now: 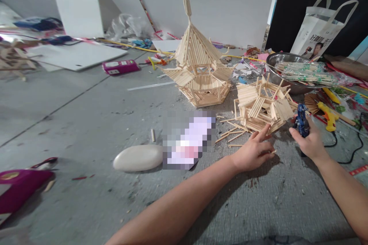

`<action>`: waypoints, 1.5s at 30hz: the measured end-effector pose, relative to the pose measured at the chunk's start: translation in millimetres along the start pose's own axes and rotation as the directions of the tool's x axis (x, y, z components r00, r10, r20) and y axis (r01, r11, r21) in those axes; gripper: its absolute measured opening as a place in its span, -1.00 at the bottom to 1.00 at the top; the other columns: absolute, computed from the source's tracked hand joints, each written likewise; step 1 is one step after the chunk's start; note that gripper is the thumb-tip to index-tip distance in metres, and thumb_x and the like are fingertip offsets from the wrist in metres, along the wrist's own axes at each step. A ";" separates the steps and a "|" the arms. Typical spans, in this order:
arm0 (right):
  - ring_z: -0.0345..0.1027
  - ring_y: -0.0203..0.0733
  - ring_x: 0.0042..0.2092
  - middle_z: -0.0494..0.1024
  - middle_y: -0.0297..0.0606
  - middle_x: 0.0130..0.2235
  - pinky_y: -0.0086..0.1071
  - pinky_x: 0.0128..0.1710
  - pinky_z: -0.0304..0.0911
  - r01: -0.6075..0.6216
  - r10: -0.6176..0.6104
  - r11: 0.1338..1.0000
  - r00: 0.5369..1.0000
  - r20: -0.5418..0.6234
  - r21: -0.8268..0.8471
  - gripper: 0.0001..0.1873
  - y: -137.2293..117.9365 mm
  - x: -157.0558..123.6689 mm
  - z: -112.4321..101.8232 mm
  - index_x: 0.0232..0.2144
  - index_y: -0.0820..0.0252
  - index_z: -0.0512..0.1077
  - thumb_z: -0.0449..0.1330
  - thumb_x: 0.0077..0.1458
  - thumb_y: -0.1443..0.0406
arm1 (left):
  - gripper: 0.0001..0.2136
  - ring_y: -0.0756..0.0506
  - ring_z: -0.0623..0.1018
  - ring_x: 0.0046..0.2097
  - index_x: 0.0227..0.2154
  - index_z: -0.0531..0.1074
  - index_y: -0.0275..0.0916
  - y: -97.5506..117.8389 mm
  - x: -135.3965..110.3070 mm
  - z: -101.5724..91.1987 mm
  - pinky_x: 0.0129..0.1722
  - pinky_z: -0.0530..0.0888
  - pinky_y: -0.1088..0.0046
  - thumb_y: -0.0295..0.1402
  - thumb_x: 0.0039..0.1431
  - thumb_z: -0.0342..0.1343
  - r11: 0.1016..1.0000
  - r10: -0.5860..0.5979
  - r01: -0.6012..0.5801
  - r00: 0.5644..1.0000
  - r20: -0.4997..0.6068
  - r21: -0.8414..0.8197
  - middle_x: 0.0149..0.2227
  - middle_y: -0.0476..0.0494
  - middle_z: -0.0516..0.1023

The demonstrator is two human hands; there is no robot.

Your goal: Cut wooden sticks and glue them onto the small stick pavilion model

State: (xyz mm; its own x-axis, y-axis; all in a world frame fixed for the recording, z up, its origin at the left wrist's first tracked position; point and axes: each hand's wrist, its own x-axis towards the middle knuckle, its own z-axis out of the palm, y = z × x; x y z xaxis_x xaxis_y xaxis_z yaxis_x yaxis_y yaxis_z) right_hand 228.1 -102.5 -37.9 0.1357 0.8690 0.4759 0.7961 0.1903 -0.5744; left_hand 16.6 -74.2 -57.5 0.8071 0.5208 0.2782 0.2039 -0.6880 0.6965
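Grey floor (pixel 86 118), scuffed and speckled with grime, runs back to a smooth pale wall (pixel 230 4). The tall stick pavilion (pixel 198 78) stands upright near the middle, built of pale round wooden sticks, with a hexagonal base, flared lower eaves and a pointed roof topped by a bundled spire. A flat white board (pixel 83 59) lies at the back left. A white carrier bag (pixel 316 28) leans against a black panel (pixel 287 4); its dark Chinese characters are only partly readable. In front of it, a shiny round metal bowl (pixel 293 87) holds clear-wrapped stick packs (pixel 304 69) with green markings, too small to read.

The smaller stick model (pixel 258 103) sits on the floor to the right of the pavilion, open-topped, its panels slanting outward. Two purple packages, one near the pavilion (pixel 120 67) and one at the left edge (pixel 23 185), carry white labels that cannot be read. A smooth white oval object (pixel 138 158) lies beside a pixelated screen (pixel 191 141).

The left hand (pixel 254 152) points its index finger at the model's lower edge; whether its other fingers grip anything cannot be told. The right hand (pixel 312 139) grasps a dark blue tool (pixel 301 120) just beside the model. Near that hand lies a yellow glue gun (pixel 330 116) with a black cord. Thin loose sticks (pixel 236 138) scatter before the model.
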 end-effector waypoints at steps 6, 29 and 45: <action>0.32 0.01 -0.06 0.44 -0.07 -0.11 -0.08 -0.08 0.23 -0.019 0.018 1.000 0.999 0.033 0.020 -0.50 -0.4 -0.1 1.7 -0.04 0.21 0.23 0.13 -0.06 0.18 | -0.82 -0.25 0.05 0.24 -0.38 0.44 -0.29 2.8 0.5 -4.4 0.09 0.13 0.03 -0.34 0.13 -0.02 0.989 -0.057 0.062 0.997 -0.041 0.131 0.18 -0.42 0.14; 0.30 -0.03 -0.02 0.41 -0.09 -0.05 -0.12 -0.06 0.24 0.168 -0.166 0.986 0.981 0.102 -0.018 -0.59 -11.9 -6.3 6.6 -0.09 0.13 0.20 0.11 -0.04 0.25 | -0.90 -0.12 0.42 -0.02 -0.48 0.34 -0.26 -13.5 0.9 -16.3 -0.05 0.34 0.28 -0.37 0.08 -0.01 0.926 -0.335 0.350 0.596 -0.730 -0.139 -0.09 -0.28 0.43; 0.32 0.02 -0.13 0.44 -0.08 -0.18 -0.11 -0.17 0.24 0.258 -0.223 0.961 0.937 0.268 -0.101 -0.52 -27.5 -15.5 15.6 -0.13 0.16 0.21 0.09 -0.21 0.38 | -0.86 0.05 0.47 -0.50 -0.40 0.42 -0.25 7.4 -6.8 -2.4 -0.48 0.39 0.57 -0.35 0.09 -0.02 0.976 -0.211 0.158 0.858 -0.469 -0.150 -0.51 -0.04 0.51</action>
State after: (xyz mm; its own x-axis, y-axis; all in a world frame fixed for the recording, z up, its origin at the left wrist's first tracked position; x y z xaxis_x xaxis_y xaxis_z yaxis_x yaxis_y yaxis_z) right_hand 194.9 -114.2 -39.9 -0.2086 0.8942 0.3961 0.8597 0.3607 -0.3616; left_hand 11.3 -81.6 -52.7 0.3893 0.8287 0.4022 0.2430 -0.5136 0.8229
